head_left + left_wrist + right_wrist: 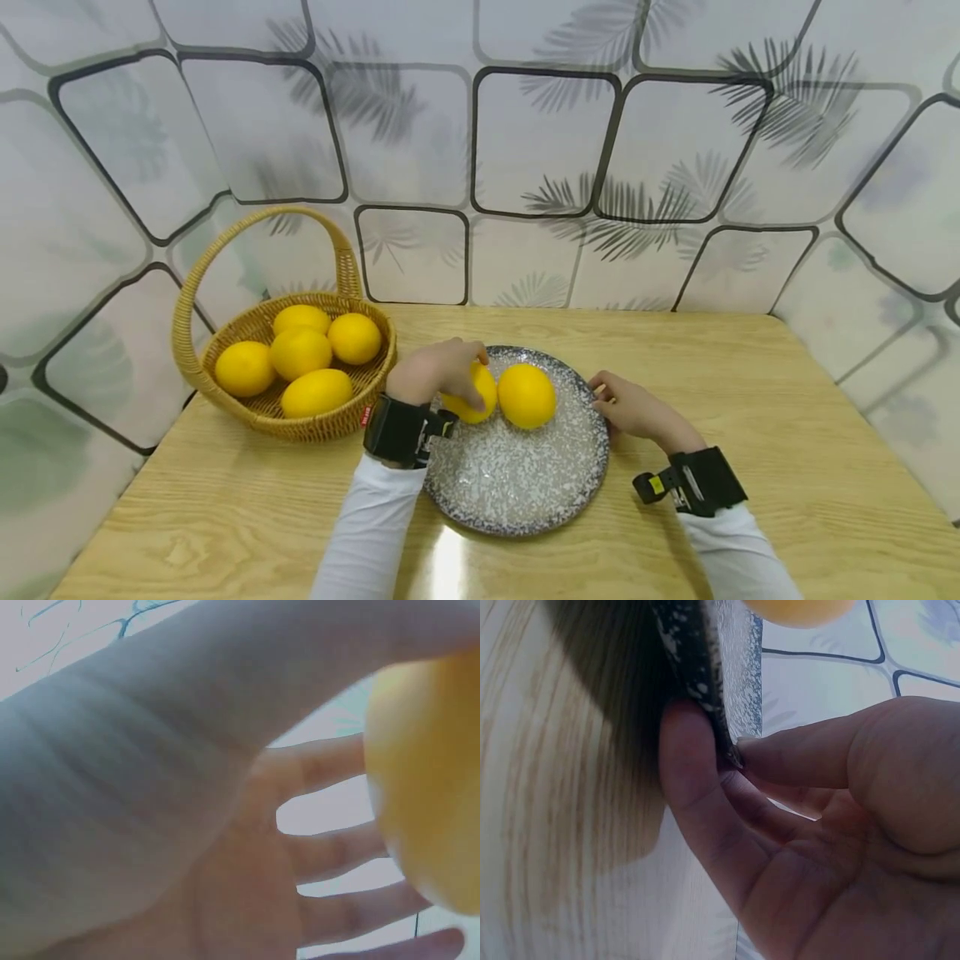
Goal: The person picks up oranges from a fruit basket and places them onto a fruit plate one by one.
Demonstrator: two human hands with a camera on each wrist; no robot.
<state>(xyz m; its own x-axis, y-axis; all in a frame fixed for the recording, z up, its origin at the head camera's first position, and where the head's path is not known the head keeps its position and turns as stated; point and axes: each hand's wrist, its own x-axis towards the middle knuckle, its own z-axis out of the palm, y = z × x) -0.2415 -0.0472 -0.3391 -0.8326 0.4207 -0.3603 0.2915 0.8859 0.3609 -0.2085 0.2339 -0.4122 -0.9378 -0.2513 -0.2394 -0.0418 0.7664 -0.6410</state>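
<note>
My left hand (442, 372) holds a yellow lemon (484, 393) over the left part of a round grey speckled plate (517, 492). In the left wrist view the thumb and fingers of that hand (240, 877) reach around the lemon (431, 780). A second lemon (527, 396) lies on the plate just to its right. At the plate's right edge, my right hand (637, 408) pinches the rim. The right wrist view shows its thumb above the plate's dark rim (694, 652) and a finger underneath. Whether the held lemon touches the plate cannot be told.
A wicker basket (322, 427) with a tall arched handle stands to the left, with several lemons (300, 353) inside. All stands on a light wooden table (720, 375). A patterned wall covering (547, 142) rises behind the table and along its sides.
</note>
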